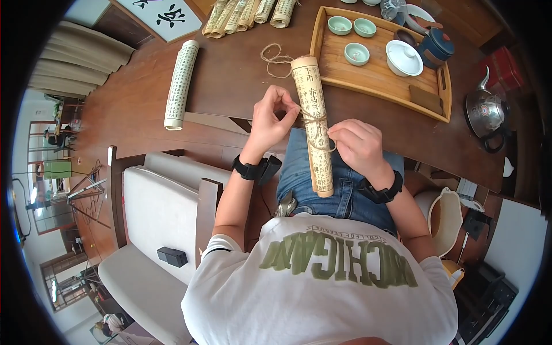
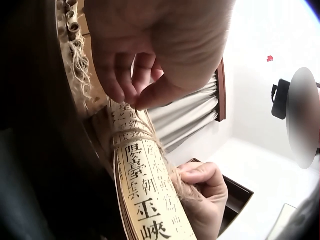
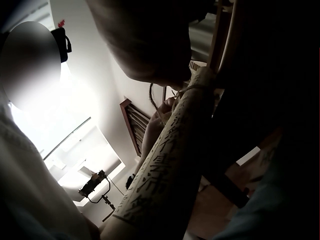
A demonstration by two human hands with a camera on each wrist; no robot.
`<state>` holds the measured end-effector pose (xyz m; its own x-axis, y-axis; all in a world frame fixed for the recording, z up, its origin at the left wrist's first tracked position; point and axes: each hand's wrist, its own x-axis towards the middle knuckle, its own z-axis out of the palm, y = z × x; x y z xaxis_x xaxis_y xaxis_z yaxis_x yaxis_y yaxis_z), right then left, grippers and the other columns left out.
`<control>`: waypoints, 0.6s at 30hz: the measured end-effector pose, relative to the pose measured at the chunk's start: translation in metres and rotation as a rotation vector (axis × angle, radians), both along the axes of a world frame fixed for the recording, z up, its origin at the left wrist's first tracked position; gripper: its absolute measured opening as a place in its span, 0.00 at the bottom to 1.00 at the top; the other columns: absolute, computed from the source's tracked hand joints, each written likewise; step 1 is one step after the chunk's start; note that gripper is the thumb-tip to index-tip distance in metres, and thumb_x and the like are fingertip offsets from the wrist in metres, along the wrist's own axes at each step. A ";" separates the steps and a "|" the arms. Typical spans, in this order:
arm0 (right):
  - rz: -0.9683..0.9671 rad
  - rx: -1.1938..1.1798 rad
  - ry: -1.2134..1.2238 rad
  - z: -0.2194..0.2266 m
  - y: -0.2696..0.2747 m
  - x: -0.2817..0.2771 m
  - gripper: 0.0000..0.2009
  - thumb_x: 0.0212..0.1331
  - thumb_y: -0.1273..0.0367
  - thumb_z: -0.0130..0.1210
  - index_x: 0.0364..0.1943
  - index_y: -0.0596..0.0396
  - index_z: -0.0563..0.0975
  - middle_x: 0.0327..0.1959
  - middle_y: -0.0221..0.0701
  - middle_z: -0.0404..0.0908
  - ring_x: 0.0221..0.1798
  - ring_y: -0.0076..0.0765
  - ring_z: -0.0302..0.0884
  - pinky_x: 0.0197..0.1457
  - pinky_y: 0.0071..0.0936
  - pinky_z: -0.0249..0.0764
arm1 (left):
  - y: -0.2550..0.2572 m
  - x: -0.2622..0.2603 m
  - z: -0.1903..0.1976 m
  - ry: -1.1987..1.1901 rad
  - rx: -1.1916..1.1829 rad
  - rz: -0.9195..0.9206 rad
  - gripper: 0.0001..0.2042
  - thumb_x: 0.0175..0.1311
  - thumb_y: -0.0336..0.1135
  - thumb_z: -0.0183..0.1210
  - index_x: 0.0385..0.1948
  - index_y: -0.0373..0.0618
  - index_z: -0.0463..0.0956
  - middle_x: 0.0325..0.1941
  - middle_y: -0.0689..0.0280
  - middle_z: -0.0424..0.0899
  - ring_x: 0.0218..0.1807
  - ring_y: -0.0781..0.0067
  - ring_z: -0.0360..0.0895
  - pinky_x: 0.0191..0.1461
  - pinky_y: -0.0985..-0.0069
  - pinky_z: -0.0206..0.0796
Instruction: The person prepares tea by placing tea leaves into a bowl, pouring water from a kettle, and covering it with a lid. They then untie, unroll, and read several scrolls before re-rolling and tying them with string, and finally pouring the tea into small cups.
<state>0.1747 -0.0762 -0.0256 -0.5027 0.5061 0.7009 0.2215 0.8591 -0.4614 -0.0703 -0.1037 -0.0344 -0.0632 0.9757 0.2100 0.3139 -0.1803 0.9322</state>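
Note:
A rolled paper scroll printed with columns of characters lies across the lap, its far end over the table edge. Thin twine wraps around its middle, with a loop hanging below the wraps. On the left side my left hand pinches the twine between thumb and fingertips, close over the paper. My right hand pinches another part of the twine at the scroll's right side. In the left wrist view, the twine circles the scroll just below the left fingertips. The right wrist view is dark, and the right fingertips are hidden there.
Another scroll lies at the table's left edge, and several tied scrolls at the back. Loose twine lies beyond the far end. A wooden tea tray carries cups and a lidded bowl; a steel kettle stands right.

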 end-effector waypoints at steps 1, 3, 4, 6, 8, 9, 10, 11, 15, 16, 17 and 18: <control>0.007 -0.005 -0.008 -0.001 -0.001 0.001 0.09 0.44 0.81 0.64 0.30 0.54 0.82 0.35 0.29 0.85 0.35 0.37 0.86 0.34 0.32 0.80 | 0.000 0.001 0.000 0.021 -0.012 0.010 0.12 0.65 0.20 0.64 0.45 0.39 0.71 0.39 0.65 0.83 0.44 0.79 0.82 0.53 0.75 0.77; 0.010 -0.012 -0.024 0.000 -0.001 0.003 0.10 0.45 0.81 0.65 0.32 0.54 0.83 0.37 0.30 0.86 0.36 0.37 0.86 0.35 0.32 0.81 | 0.000 0.003 0.001 -0.043 -0.022 0.016 0.14 0.65 0.22 0.65 0.47 0.39 0.71 0.37 0.66 0.83 0.43 0.78 0.82 0.52 0.75 0.77; 0.008 -0.015 -0.032 0.000 -0.002 0.005 0.10 0.45 0.80 0.65 0.33 0.54 0.84 0.39 0.30 0.86 0.36 0.37 0.86 0.36 0.32 0.82 | -0.001 0.004 0.002 -0.074 -0.026 0.018 0.14 0.65 0.23 0.66 0.48 0.39 0.71 0.37 0.66 0.83 0.43 0.78 0.82 0.51 0.75 0.77; -0.001 -0.026 -0.036 0.004 -0.004 0.009 0.10 0.47 0.79 0.67 0.36 0.54 0.85 0.42 0.30 0.87 0.36 0.36 0.86 0.37 0.31 0.82 | -0.012 0.010 0.006 0.042 -0.056 0.093 0.16 0.66 0.27 0.68 0.50 0.38 0.70 0.34 0.66 0.83 0.39 0.77 0.82 0.46 0.76 0.76; -0.015 -0.041 -0.029 0.008 -0.006 0.013 0.11 0.49 0.77 0.69 0.38 0.53 0.86 0.45 0.30 0.87 0.37 0.36 0.87 0.38 0.31 0.83 | -0.029 0.018 0.011 0.156 -0.122 0.123 0.19 0.67 0.32 0.69 0.52 0.37 0.70 0.32 0.65 0.82 0.36 0.76 0.82 0.42 0.76 0.75; -0.005 -0.045 -0.034 0.007 -0.005 0.017 0.10 0.50 0.76 0.69 0.38 0.53 0.86 0.45 0.30 0.87 0.37 0.35 0.87 0.38 0.31 0.83 | -0.039 0.023 0.014 0.212 -0.176 0.117 0.20 0.67 0.35 0.69 0.53 0.36 0.70 0.30 0.65 0.82 0.34 0.75 0.82 0.39 0.76 0.74; 0.004 -0.050 -0.038 0.004 -0.004 0.021 0.10 0.50 0.76 0.70 0.39 0.53 0.86 0.45 0.30 0.87 0.37 0.35 0.87 0.38 0.31 0.83 | -0.050 0.028 0.018 0.268 -0.232 0.110 0.22 0.67 0.37 0.70 0.53 0.36 0.70 0.29 0.64 0.81 0.32 0.74 0.81 0.37 0.76 0.73; 0.013 -0.056 -0.042 0.003 -0.004 0.022 0.10 0.51 0.75 0.70 0.39 0.52 0.86 0.46 0.29 0.87 0.37 0.35 0.87 0.38 0.30 0.83 | -0.060 0.033 0.020 0.288 -0.297 0.063 0.24 0.67 0.40 0.70 0.54 0.35 0.69 0.28 0.63 0.81 0.31 0.73 0.81 0.35 0.74 0.72; 0.063 -0.065 -0.033 0.010 -0.008 0.018 0.10 0.51 0.76 0.69 0.39 0.54 0.86 0.45 0.31 0.87 0.37 0.36 0.87 0.38 0.31 0.83 | -0.086 0.060 0.009 0.203 -0.385 -0.062 0.36 0.64 0.43 0.72 0.64 0.34 0.59 0.32 0.55 0.84 0.33 0.64 0.85 0.38 0.66 0.76; 0.067 -0.052 -0.016 0.011 -0.009 0.015 0.10 0.51 0.76 0.69 0.39 0.54 0.86 0.45 0.31 0.87 0.37 0.36 0.87 0.38 0.31 0.83 | -0.090 0.067 -0.003 0.120 -0.345 -0.048 0.39 0.63 0.43 0.73 0.65 0.34 0.56 0.32 0.54 0.84 0.33 0.60 0.85 0.39 0.62 0.77; 0.069 -0.036 0.002 0.012 -0.009 0.012 0.10 0.51 0.76 0.69 0.39 0.55 0.86 0.45 0.31 0.87 0.37 0.36 0.87 0.38 0.31 0.83 | -0.091 0.070 -0.009 0.050 -0.330 -0.045 0.37 0.63 0.39 0.72 0.66 0.36 0.55 0.38 0.54 0.83 0.35 0.62 0.85 0.41 0.64 0.78; 0.057 -0.032 0.007 0.015 -0.010 0.012 0.10 0.52 0.77 0.69 0.39 0.55 0.86 0.45 0.32 0.87 0.37 0.37 0.87 0.38 0.31 0.83 | -0.090 0.073 -0.013 -0.019 -0.313 -0.045 0.36 0.64 0.34 0.70 0.67 0.37 0.54 0.43 0.54 0.83 0.37 0.64 0.85 0.43 0.66 0.79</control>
<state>0.1868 -0.0863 -0.0108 -0.5268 0.4992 0.6880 0.1695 0.8548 -0.4904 0.0023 -0.1935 -0.0478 -0.0198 0.9946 -0.1016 0.2945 0.1029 0.9501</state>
